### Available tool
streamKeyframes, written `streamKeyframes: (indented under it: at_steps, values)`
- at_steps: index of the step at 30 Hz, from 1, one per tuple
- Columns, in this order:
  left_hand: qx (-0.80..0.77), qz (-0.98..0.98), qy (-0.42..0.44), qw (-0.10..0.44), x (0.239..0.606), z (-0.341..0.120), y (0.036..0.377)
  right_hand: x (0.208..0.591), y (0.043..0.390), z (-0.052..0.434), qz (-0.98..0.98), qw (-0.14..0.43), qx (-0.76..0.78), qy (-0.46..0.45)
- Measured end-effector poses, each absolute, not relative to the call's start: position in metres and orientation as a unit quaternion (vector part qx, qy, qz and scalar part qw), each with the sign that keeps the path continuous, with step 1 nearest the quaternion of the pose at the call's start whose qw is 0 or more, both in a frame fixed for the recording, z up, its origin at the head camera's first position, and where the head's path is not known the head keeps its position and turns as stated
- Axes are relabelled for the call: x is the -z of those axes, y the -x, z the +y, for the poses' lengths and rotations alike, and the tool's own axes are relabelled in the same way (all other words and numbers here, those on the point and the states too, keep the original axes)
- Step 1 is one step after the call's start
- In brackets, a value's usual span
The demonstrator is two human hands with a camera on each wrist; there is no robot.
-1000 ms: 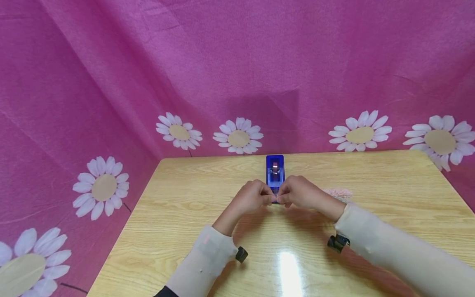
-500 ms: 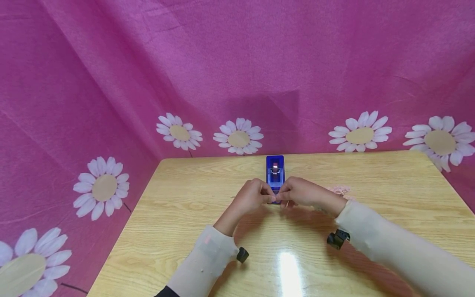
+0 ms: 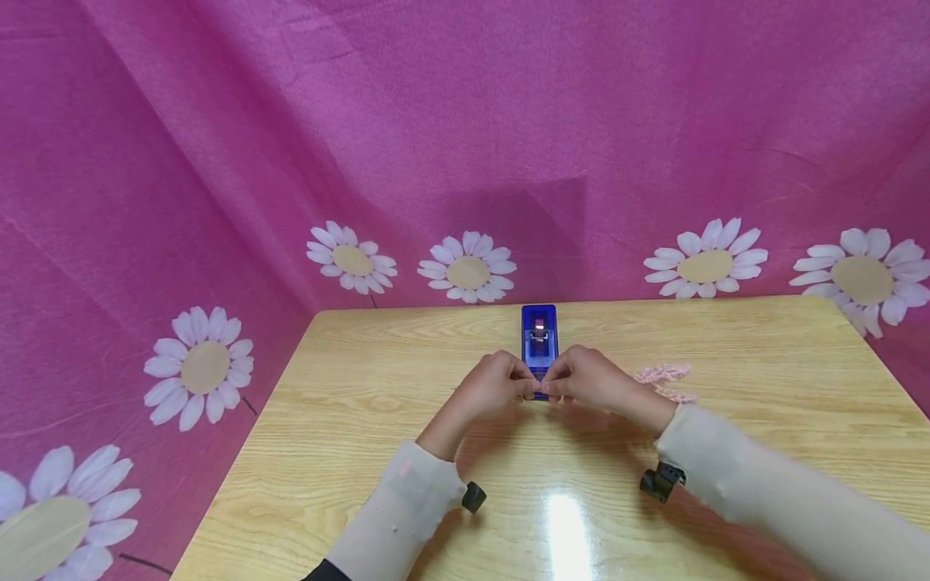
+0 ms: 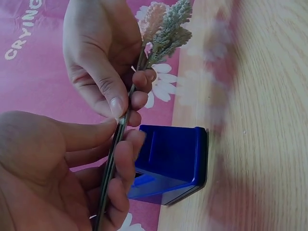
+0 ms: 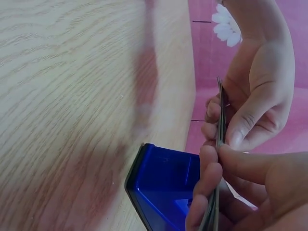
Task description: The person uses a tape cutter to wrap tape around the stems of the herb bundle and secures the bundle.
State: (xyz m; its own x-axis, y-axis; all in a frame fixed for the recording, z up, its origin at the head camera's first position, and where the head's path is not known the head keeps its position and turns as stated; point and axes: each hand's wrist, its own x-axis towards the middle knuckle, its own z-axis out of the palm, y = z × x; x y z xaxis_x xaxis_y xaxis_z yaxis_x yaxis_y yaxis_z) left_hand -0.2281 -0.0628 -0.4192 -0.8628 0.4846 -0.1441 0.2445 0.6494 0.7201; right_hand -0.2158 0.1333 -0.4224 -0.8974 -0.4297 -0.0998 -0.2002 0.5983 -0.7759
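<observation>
My left hand [image 3: 492, 384] and right hand [image 3: 590, 381] meet fingertip to fingertip in front of a blue tape dispenser [image 3: 539, 332]. Between thumbs and fingers, both hands pinch one bundle of thin artificial flower stems [image 4: 109, 166], side by side along its length. A small shiny patch like clear tape [image 4: 121, 120] lies on the stems where the thumbs meet. Fluffy pink [image 4: 153, 21] and grey-green flower heads [image 4: 171, 36] stick out beyond the right hand. The bare stem ends [image 5: 219, 83] point out past the left hand. Fingers hide part of the bundle.
The dispenser stands near the back edge of a wood-grain table [image 3: 349, 452], just beyond the hands. A pink cloth with daisies [image 3: 465, 262] hangs behind and to the left. Small dark cameras [image 3: 474, 497] are strapped at both wrists.
The bundle has turned between the fingers: its pink heads, partly hidden half a second ago, now show in two sprigs beside the right wrist. The right fingers shifted slightly; the dispenser stayed put.
</observation>
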Motion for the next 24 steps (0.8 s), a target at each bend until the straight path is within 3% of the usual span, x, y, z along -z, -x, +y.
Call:
streamKeyframes:
  at_steps: [9,24]
  values:
    - [-0.350,0.900,-0.200,0.167,0.421,-0.060,0.228,0.416,0.213,0.131,0.898,0.129,0.377,0.188]
    - [-0.360,0.902,-0.210,0.115,0.425,-0.058,0.230,0.412,0.225,0.138,0.840,0.256,0.428,0.213]
